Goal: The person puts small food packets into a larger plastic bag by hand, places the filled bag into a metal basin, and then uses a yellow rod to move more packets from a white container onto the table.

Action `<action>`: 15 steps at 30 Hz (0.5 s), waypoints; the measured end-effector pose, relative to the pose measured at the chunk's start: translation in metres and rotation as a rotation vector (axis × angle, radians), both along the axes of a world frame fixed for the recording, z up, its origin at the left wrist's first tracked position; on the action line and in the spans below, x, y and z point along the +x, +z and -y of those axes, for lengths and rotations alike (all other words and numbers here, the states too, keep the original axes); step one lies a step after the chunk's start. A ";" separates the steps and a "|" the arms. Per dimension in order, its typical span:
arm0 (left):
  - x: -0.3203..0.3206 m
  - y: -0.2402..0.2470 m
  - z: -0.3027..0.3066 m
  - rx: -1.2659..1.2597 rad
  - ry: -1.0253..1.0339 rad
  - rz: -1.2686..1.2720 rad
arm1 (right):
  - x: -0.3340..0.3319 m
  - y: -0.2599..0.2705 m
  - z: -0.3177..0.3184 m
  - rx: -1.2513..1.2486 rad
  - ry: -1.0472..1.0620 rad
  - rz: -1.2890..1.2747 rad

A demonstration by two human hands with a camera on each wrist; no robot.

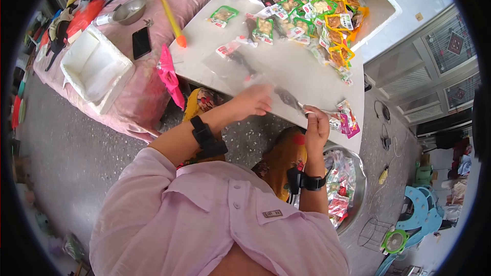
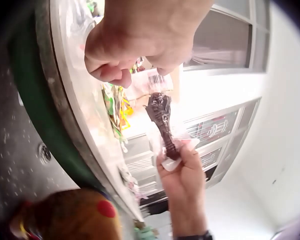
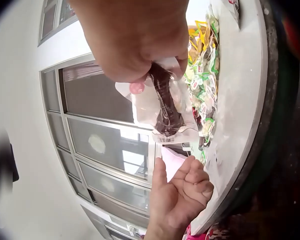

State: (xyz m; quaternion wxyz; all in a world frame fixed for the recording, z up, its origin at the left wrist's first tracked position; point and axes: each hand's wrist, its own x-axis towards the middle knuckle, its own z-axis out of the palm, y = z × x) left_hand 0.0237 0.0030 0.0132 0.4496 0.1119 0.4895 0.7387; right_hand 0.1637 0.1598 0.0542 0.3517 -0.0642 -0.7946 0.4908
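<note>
My right hand (image 1: 318,129) pinches one end of a clear plastic packet (image 1: 289,98) with a dark brown drumstick-shaped piece of meat sealed in it. A barcode label shows at the packet's far end in the right wrist view, where the dark meat (image 3: 165,107) hangs below the right hand. Close beside the packet's far end is my left hand (image 1: 251,103), slightly blurred. Its palm is bare in the right wrist view, the fingers loosely bent and the thumb apart. Another clear packet (image 1: 240,60) with dark contents lies on the white table (image 1: 204,71) beyond the left hand.
A white foam box (image 1: 378,10) spills many colourful snack packets over the back of the table. Pink-edged packets (image 1: 349,118) lie at the right edge. Below stands a metal basin (image 1: 360,174) of packets. On the pink bed are an empty foam tray (image 1: 94,66) and a phone (image 1: 141,42).
</note>
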 end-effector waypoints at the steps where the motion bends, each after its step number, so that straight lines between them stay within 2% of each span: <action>1: 0.011 0.010 0.001 0.105 -0.055 0.282 | 0.004 0.002 0.007 0.148 0.037 0.014; 4: 0.028 0.014 0.001 0.196 -0.026 0.456 | 0.015 -0.003 0.019 0.581 0.217 -0.043; 7: 0.031 0.005 -0.006 0.184 0.046 0.449 | 0.028 -0.008 0.033 0.747 0.109 0.034; 10: 0.032 0.004 -0.013 0.253 0.054 0.435 | 0.037 -0.038 0.025 0.270 -0.137 0.179; 11: 0.032 0.005 -0.015 0.278 0.054 0.431 | 0.038 -0.060 0.019 -0.461 -0.005 0.025; 14: 0.035 -0.001 -0.025 0.365 0.052 0.390 | 0.046 -0.031 0.013 -1.362 0.589 0.074; 15: 0.037 -0.002 -0.028 0.362 0.036 0.388 | 0.045 -0.031 0.015 -1.368 0.547 0.080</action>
